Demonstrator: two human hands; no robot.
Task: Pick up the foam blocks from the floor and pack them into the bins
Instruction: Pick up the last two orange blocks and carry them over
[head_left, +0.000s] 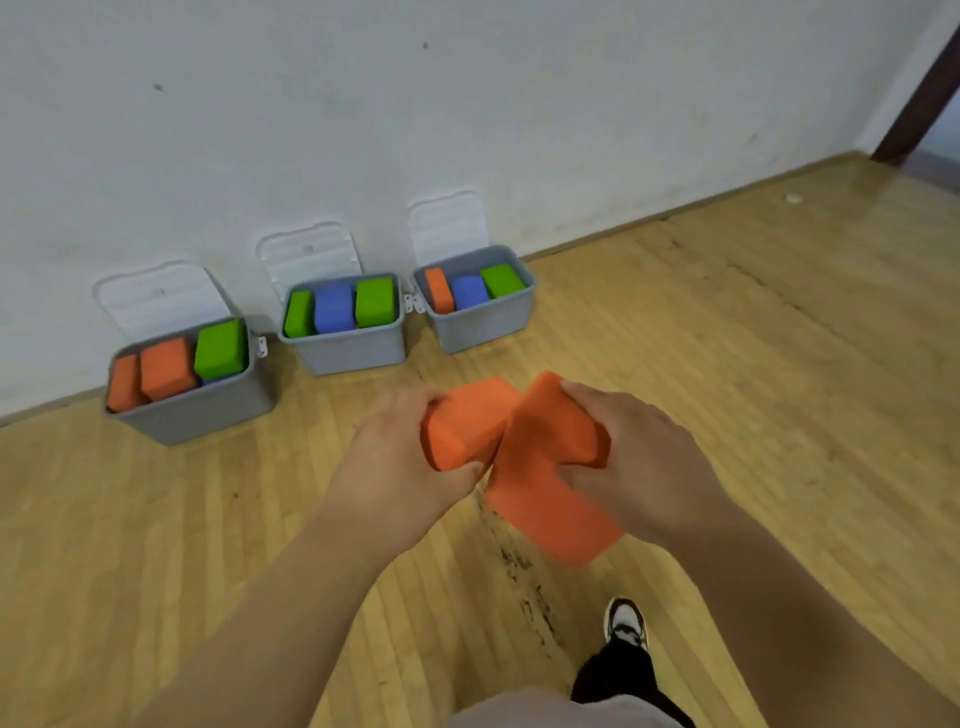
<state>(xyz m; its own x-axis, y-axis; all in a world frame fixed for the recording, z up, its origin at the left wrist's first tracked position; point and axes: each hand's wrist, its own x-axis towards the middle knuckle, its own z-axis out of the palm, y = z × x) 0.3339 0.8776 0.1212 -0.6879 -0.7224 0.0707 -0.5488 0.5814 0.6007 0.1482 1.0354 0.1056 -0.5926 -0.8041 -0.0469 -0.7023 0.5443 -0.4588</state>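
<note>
Head view: three bins along the wall, each holding packed blocks. Left grip clasps one orange block, right grip a second orange block; we judge both yet to pack.

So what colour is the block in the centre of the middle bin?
Blue. The middle foam block shows best in the head view.

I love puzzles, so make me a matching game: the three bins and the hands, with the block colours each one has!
Things:
1. left bin
2. middle bin
3. right bin
4. left hand and right hand

Colours on show:
A. green, blue, green
B. orange, blue, green
C. orange, orange, green
D. orange only

Pairs: 1-C, 2-A, 3-B, 4-D
</note>
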